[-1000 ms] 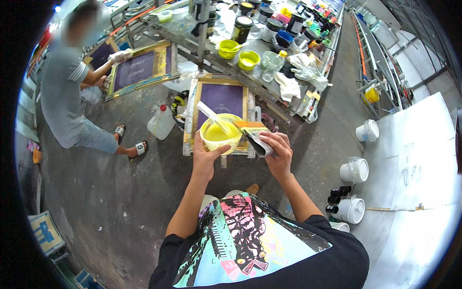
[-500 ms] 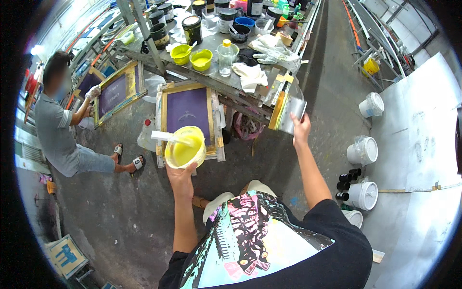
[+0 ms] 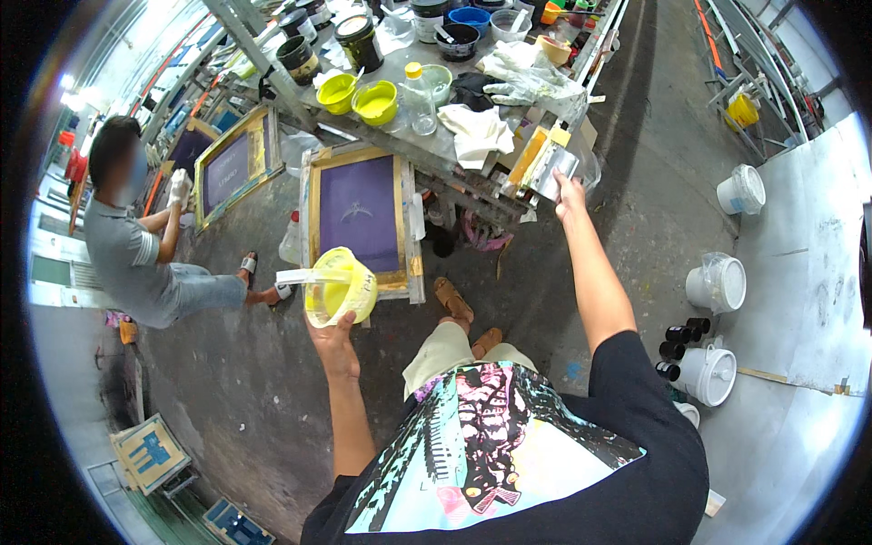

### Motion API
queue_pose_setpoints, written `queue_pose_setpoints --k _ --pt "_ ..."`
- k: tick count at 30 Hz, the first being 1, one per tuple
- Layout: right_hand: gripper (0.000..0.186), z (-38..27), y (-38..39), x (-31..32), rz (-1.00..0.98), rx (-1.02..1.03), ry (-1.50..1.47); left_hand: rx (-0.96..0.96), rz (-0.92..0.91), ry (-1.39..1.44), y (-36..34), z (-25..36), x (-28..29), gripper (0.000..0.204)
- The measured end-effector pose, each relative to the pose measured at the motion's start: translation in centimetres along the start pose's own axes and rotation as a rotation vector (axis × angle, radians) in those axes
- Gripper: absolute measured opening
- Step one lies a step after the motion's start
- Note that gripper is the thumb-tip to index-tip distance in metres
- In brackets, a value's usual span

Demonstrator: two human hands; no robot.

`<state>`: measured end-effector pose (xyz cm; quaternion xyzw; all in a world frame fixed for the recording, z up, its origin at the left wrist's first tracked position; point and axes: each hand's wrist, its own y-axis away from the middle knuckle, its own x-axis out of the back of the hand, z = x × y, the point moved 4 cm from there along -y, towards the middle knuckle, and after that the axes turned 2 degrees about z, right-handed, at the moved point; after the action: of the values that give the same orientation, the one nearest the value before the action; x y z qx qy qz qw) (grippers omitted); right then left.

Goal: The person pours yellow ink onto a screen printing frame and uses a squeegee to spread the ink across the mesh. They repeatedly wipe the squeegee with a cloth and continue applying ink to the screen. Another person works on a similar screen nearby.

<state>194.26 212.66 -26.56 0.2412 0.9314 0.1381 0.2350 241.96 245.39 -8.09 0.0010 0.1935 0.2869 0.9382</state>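
Note:
My left hand [image 3: 336, 338] is closed around the underside of a tub [image 3: 363, 300] of yellow ink, which is tilted. A pale spatula [image 3: 313, 275] lies across its rim, one end in the ink. Just beyond the tub leans a framed printing screen [image 3: 356, 216] with purple mesh and a small pale motif. Out to the right, my right hand [image 3: 570, 196] grips a squeegee [image 3: 552, 174] with a silvery metal side, at the corner of the workbench [image 3: 427, 150]. Yellow-stained wooden pieces [image 3: 530, 159] are beside it; whether they touch the squeegee I cannot tell.
On the bench stand yellow-green ink bowls [image 3: 375, 103], a clear bottle [image 3: 418, 100], a white cloth [image 3: 475, 134] and several dark ink jars [image 3: 359, 41]. A co-worker [image 3: 132, 236] stands at the left near another screen [image 3: 227, 171]. White buckets [image 3: 707, 374] line the right.
My right hand has carried the squeegee up to the bench corner. The tub in my left hand has tipped. The co-worker's hands have come off the other screen and are together.

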Motion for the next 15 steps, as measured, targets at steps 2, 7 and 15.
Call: queue_pose_setpoints --k 2,7,15 --pt "0.041 0.6 1.3 -0.7 -0.076 -0.130 -0.037 -0.043 0.005 -0.034 -2.4 0.0 -0.3 0.082" --pt "0.056 -2.1 3.0 -0.7 -0.196 -0.179 0.068 -0.138 0.004 -0.085 -12.6 -0.4 -3.1 0.075" --pt "0.074 -5.6 6.9 5.0 0.086 -0.239 0.292 -0.374 -0.047 -0.180 -31.6 3.4 -15.2 0.079"
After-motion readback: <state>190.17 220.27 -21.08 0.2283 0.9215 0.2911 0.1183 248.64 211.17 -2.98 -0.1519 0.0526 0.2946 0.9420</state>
